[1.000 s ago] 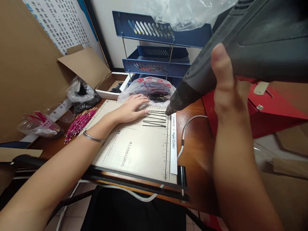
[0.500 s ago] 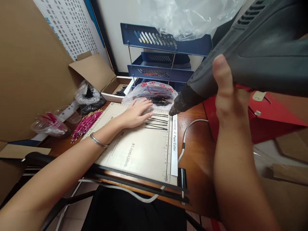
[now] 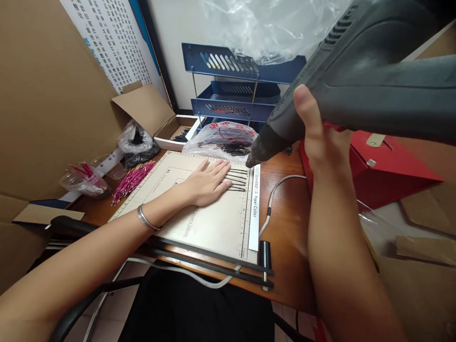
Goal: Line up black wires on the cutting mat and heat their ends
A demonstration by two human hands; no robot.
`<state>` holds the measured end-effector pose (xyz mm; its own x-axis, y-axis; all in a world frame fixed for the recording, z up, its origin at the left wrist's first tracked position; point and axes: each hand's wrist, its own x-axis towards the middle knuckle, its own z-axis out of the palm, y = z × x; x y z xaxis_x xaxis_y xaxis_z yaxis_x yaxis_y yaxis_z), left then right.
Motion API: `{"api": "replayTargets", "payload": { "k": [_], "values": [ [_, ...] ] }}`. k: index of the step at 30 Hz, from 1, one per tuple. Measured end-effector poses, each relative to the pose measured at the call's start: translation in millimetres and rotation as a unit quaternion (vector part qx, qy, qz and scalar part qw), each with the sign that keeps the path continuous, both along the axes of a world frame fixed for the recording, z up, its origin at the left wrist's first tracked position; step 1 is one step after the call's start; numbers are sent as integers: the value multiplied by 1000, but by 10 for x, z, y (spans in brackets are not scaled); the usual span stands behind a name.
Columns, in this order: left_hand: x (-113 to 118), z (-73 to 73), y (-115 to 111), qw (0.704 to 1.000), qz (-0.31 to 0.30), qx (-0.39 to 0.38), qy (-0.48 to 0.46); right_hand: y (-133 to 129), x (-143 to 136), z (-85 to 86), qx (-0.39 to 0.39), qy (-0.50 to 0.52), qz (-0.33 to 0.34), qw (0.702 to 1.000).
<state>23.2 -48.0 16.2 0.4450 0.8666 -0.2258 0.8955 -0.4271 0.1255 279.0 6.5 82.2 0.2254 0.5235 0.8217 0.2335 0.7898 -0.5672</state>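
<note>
My left hand lies flat, palm down, on the cream board of a paper cutter. Its fingers rest over the left part of several short black cords, laid side by side; the right ends stick out towards the ruled edge. With my right hand I grip a dark grey heat gun, my thumb along its body. The gun's narrow nozzle points down and left, close above the right end of the farthest cord. Whether it touches cannot be told.
Behind the board lie a clear plastic bag of dark pieces and blue stacked trays. Magenta cords and a plastic cup are at left. A red box and white cable lie at right.
My left hand has slid slightly nearer and right over the cords and lies flatter. The heat gun's nozzle has shifted a little left, onto the cord ends. The view has moved slightly.
</note>
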Motion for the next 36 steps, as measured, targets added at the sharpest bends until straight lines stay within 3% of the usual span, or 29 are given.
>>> {"api": "replayTargets", "payload": {
  "k": [13,20,24,29,36],
  "values": [
    [-77,45,15,997,49,24,-55,65,91,-13,21,-19,-11,1000],
    [-98,-51,23,999,-12,21,-45,74,139,24,22,1,7,1000],
    [-158,-15,-94,998,-12,28,-59,47,147,24,-7,8,9,1000],
    [-52,79,-208,999,2,23,-44,14,118,41,0,-5,-1,1000],
    [50,0,-34,1000,17,-7,-8,-35,32,95,-43,38,39,998]
  ]
}}
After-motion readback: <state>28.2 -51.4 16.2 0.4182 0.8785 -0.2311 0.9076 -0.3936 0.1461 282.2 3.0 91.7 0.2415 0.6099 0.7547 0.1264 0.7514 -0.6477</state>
